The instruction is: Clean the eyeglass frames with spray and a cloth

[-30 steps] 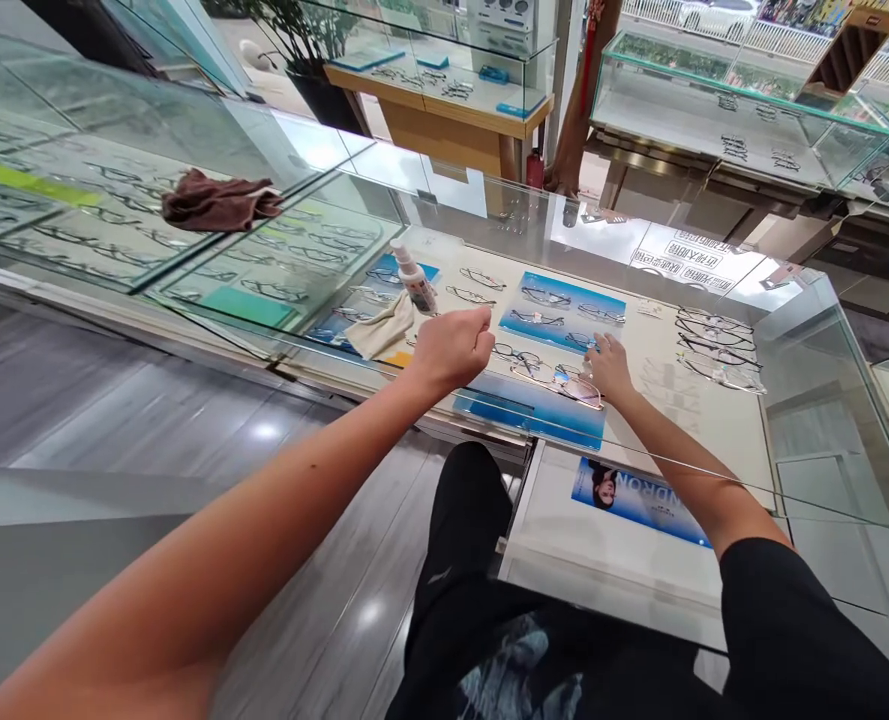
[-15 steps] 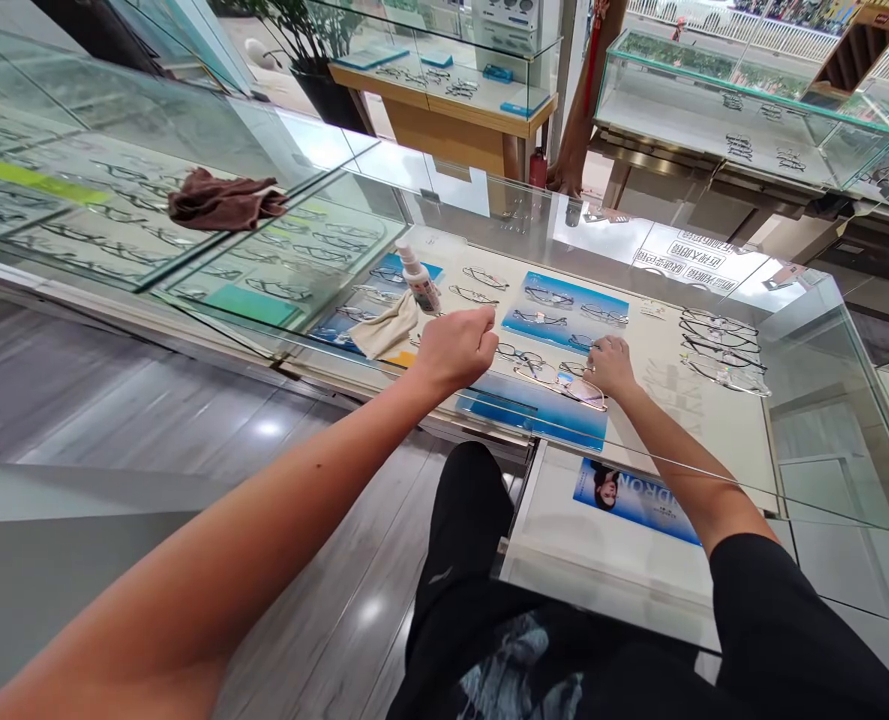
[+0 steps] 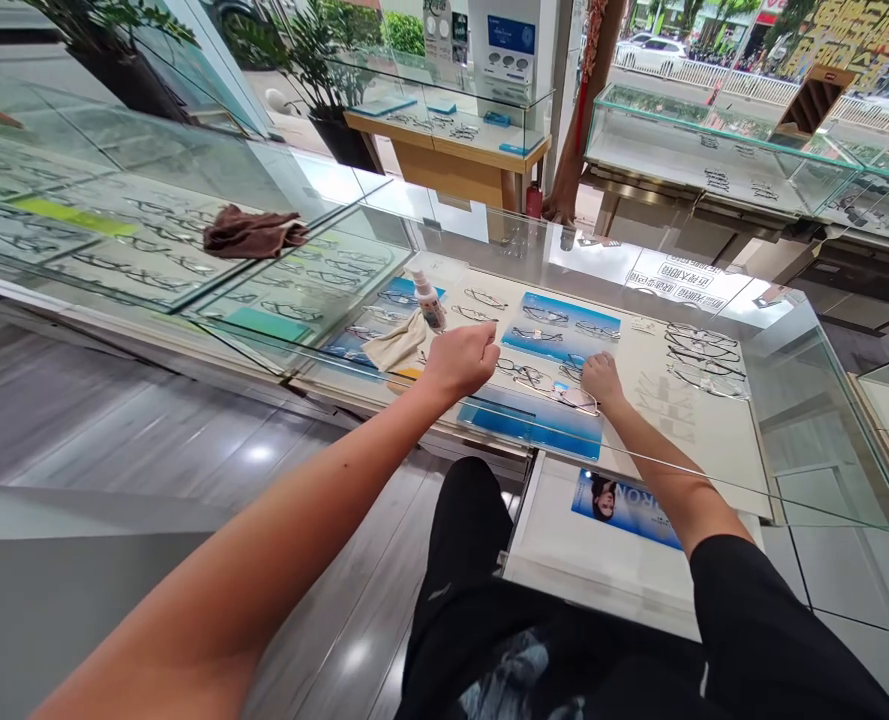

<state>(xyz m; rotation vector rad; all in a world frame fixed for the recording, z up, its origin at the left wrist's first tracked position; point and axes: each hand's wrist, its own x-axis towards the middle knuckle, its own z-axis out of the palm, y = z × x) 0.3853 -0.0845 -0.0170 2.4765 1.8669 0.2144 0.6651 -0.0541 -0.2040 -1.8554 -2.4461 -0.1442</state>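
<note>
My left hand (image 3: 463,360) is curled into a loose fist over the front edge of the glass display case (image 3: 811,420); what it grips is hidden. My right hand (image 3: 601,378) reaches inside the case, its fingers bent onto a thin-rimmed pair of glasses (image 3: 556,392) that lies on a blue display card (image 3: 526,420). More pairs of glasses (image 3: 545,318) lie on another blue card just beyond both hands.
A small spray bottle (image 3: 429,300) and a beige cloth (image 3: 395,345) sit inside the case, left of my left hand. A row of dark frames (image 3: 703,355) lies to the right. A brown cloth (image 3: 253,232) rests on the neighbouring case. A pulled-out drawer shows a poster (image 3: 624,500).
My right hand's fingers have curled in closer onto the thin-rimmed glasses. The left fist stays put. My head has lifted a little, so everything sits lower in view.
</note>
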